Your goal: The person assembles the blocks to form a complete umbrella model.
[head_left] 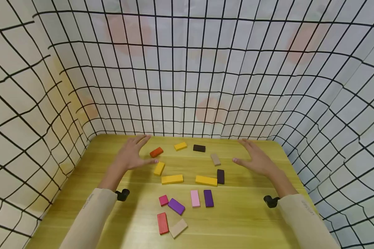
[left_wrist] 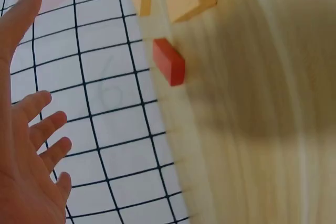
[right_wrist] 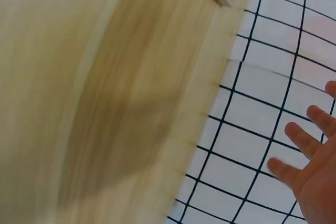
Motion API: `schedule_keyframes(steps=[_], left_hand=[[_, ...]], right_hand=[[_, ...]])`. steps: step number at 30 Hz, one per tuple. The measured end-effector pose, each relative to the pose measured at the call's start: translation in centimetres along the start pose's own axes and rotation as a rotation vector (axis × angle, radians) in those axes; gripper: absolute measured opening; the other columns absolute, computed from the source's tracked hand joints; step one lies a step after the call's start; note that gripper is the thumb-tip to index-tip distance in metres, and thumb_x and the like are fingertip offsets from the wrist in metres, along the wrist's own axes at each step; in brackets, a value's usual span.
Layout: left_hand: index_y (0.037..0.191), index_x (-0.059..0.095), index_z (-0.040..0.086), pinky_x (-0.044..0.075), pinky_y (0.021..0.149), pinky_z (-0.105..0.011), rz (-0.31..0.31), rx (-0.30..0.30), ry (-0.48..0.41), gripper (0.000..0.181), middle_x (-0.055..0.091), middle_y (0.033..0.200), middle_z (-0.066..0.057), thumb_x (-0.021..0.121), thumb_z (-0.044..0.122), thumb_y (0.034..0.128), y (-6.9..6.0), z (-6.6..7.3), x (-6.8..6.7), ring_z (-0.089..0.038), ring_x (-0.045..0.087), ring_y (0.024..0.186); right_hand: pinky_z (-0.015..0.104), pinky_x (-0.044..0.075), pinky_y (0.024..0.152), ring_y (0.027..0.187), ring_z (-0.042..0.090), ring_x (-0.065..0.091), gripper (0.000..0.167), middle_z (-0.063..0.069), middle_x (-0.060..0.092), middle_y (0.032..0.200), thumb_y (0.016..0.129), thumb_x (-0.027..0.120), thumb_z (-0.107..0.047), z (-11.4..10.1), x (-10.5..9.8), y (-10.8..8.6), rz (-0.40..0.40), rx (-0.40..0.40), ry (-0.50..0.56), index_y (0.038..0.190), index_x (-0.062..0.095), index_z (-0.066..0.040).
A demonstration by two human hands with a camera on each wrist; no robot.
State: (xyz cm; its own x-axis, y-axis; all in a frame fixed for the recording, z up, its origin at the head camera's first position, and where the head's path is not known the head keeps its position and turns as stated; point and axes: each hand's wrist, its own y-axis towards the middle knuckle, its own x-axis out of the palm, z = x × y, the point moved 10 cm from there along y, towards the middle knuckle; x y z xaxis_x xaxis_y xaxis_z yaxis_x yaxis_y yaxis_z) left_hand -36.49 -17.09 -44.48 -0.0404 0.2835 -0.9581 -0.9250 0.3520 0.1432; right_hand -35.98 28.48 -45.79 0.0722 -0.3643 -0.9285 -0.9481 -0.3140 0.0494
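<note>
The left hand (head_left: pixel 129 155) hovers over the table's left part with fingers spread, holding nothing; nearest to it are an orange-red block (head_left: pixel 156 152) and a yellow block (head_left: pixel 159 168). In the left wrist view the hand (left_wrist: pixel 29 145) has its fingers apart, and a red block (left_wrist: pixel 169 62) lies on the wood beyond. On the other side, the right hand (head_left: pixel 258 159) is raised with spread fingers, empty, to the right of a beige block (head_left: pixel 215 159) and a dark block (head_left: pixel 220 176). The right wrist view shows that hand (right_wrist: pixel 315 166) at the lower right.
Yellow blocks (head_left: pixel 172 179) (head_left: pixel 206 180) lie mid-table. Nearer are a pink block (head_left: pixel 195 199), purple blocks (head_left: pixel 208 198), a red block (head_left: pixel 162 223) and a beige one (head_left: pixel 178 228). A black wire grid (head_left: pixel 187 72) rises behind and beside the wooden table (head_left: pixel 237 221).
</note>
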Motion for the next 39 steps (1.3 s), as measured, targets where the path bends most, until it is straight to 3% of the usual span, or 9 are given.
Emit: schedule_keyframes(steps=[8, 19, 27, 32, 39], left_hand=[[0.164, 0.03, 0.023, 0.024, 0.124, -0.064, 0.013, -0.004, -0.122, 0.106, 0.031, 0.168, -0.009, 0.068, 0.077, 0.0812, -1.2, 0.8, 2.0, -0.041, 0.028, 0.154], [0.161, 0.038, 0.026, 0.04, 0.114, -0.066, 0.065, -0.002, -0.234, 0.096, 0.041, 0.163, -0.012, 0.072, 0.07, 0.0835, -3.5, 3.0, 4.5, -0.041, 0.04, 0.148], [0.159, 0.043, 0.022, 0.041, 0.113, -0.065, 0.081, 0.019, -0.286, 0.093, 0.045, 0.16, -0.009, 0.076, 0.066, 0.0832, -5.6, 4.4, 5.8, -0.039, 0.043, 0.147], [0.157, 0.045, 0.022, 0.042, 0.114, -0.063, 0.073, 0.033, -0.296, 0.092, 0.046, 0.16, -0.007, 0.075, 0.067, 0.0831, -6.1, 5.5, 6.3, -0.038, 0.044, 0.146], [0.158, 0.044, 0.03, 0.042, 0.113, -0.064, 0.035, 0.032, -0.335, 0.089, 0.044, 0.161, -0.007, 0.073, 0.07, 0.0833, -6.7, 6.8, 7.3, -0.037, 0.041, 0.148]], right_hand=[[0.079, 0.027, 0.113, 0.153, 0.051, 0.021, 0.096, 0.015, 0.014, 0.173, 0.092, 0.066, -0.065, -1.1, 2.3, -1.1, 0.015, 0.005, 0.135, 0.166, 0.022, -0.022], [0.075, 0.033, 0.112, 0.152, 0.046, 0.029, 0.091, 0.009, 0.023, 0.171, 0.09, 0.069, -0.063, -3.8, 5.2, -3.0, 0.033, -0.043, 0.182, 0.162, 0.031, -0.022], [0.073, 0.037, 0.111, 0.15, 0.043, 0.034, 0.089, 0.007, 0.028, 0.169, 0.09, 0.072, -0.061, -5.9, 7.4, -4.9, 0.028, -0.078, 0.207, 0.16, 0.036, -0.02], [0.071, 0.039, 0.111, 0.148, 0.043, 0.039, 0.088, 0.005, 0.03, 0.168, 0.089, 0.072, -0.062, -6.8, 8.2, -5.4, 0.026, -0.088, 0.227, 0.159, 0.037, -0.022], [0.068, 0.042, 0.11, 0.146, 0.041, 0.043, 0.085, 0.006, 0.035, 0.165, 0.089, 0.076, -0.056, -8.2, 9.1, -5.9, 0.015, -0.142, 0.253, 0.158, 0.04, -0.023]])
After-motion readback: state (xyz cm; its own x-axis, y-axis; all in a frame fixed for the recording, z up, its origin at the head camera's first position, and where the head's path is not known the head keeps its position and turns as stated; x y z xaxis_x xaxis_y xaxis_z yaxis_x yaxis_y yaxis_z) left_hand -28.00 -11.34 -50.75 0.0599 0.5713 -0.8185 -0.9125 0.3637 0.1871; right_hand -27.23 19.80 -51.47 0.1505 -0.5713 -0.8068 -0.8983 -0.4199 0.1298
